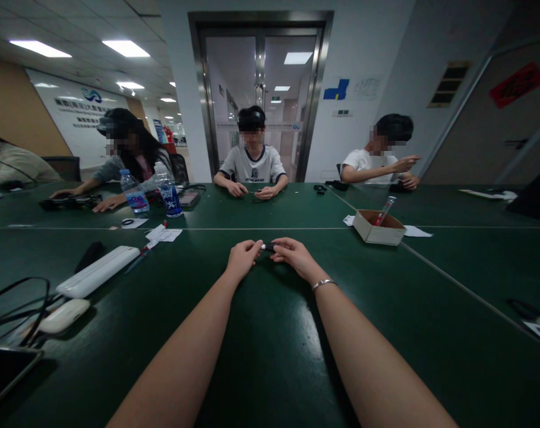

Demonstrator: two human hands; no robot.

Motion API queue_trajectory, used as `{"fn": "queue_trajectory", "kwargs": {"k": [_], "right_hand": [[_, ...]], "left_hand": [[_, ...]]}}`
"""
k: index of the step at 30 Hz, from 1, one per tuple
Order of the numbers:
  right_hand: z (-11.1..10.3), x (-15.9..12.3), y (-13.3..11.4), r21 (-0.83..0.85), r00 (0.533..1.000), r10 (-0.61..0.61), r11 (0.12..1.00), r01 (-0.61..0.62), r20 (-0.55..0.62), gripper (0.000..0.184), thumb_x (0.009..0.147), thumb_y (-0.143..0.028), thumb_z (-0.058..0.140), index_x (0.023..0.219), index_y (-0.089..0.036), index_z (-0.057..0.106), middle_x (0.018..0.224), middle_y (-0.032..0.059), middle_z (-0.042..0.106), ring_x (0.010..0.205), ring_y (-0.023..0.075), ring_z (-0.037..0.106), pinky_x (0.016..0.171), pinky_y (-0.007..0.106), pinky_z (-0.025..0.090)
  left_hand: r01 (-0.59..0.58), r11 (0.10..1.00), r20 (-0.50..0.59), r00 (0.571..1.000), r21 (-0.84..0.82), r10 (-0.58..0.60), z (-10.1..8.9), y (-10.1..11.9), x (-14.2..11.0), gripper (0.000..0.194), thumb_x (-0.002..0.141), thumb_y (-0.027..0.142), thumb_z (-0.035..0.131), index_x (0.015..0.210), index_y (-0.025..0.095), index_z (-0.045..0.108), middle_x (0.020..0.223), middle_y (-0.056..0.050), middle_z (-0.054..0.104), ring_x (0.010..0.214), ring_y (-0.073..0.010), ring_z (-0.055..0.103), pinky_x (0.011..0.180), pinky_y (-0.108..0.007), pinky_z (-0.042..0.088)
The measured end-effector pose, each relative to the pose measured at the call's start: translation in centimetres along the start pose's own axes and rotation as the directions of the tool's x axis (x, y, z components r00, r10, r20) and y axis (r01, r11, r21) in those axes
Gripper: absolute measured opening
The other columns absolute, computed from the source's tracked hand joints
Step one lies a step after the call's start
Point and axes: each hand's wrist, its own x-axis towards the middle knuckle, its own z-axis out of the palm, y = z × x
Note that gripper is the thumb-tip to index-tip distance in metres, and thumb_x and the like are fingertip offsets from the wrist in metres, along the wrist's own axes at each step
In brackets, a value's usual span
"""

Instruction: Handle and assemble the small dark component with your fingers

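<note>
Black piece (pixel 267 246) spans the gap between both hands' fingertips

The piece lies right at the fingers, its long axis running side to side from one hand to the other. The left hand (pixel 243 260) pinches its silvery end and the right hand (pixel 294 257) its dark end, both with fingers drawn in narrow. Neither hand is nearer; what the piece is, I cannot tell. A bracelet (pixel 324 284) circles the right wrist.

Right of the fingers and a little beyond stands an open box (pixel 379 235) with a tube (pixel 384 211) leaning in it. Left of them lie papers (pixel 163 235) and, nearer the wearer, a white case (pixel 99 272). Two bottles (pixel 170 193) stand beyond the papers. Straight past the fingers, across the table (pixel 270 345), sits a co-worker (pixel 252 160). Nothing stands between the hands except the piece.
</note>
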Motion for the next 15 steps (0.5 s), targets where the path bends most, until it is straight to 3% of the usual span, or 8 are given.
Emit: {"fn": "queue_trajectory", "kwargs": {"k": [9, 12, 15], "right_hand": [[0.05, 0.02, 0.06, 0.009, 1.0, -0.013, 1.0, 0.013, 0.009, 0.023, 0.073, -0.013, 0.076, 0.094, -0.013, 0.066, 0.078, 0.0046, 0.068, 0.066, 0.0135, 0.068, 0.059, 0.018, 0.057], [0.01, 0.08, 0.14, 0.023, 1.0, -0.014, 1.0, 0.014, -0.004, 0.023, 0.073, -0.012, 0.076, 0.093, -0.013, 0.066, 0.078, 0.0048, 0.068, 0.066, 0.014, 0.069, 0.059, 0.018, 0.057], [0.02, 0.06, 0.16, 0.033, 1.0, -0.008, 0.999, 0.009, -0.025, 0.021, 0.073, -0.011, 0.075, 0.092, -0.013, 0.065, 0.077, 0.0051, 0.069, 0.065, 0.0143, 0.069, 0.058, 0.019, 0.057]], "left_hand": [[0.044, 0.996, -0.029, 0.999, 0.079, -0.042, 0.18, 0.01, 0.07, 0.057, 0.081, 0.066, 0.045, 0.067, 0.015, 0.065, 0.062, -0.005, 0.062, 0.054, -0.0134, 0.055, 0.046, -0.023, 0.042], [0.058, 0.998, -0.044, 0.997, 0.015, -0.057, 0.32, 0.06, 0.08, 0.055, 0.084, 0.063, 0.044, 0.08, 0.014, 0.068, 0.072, -0.007, 0.065, 0.061, -0.0153, 0.06, 0.047, -0.022, 0.045], [0.042, 0.99, -0.041, 0.998, -0.135, -0.048, 0.31, 0.35, -0.02, 0.041, 0.086, 0.048, 0.049, 0.105, 0.015, 0.064, 0.096, -0.01, 0.066, 0.077, -0.0178, 0.064, 0.05, -0.021, 0.049]]}}
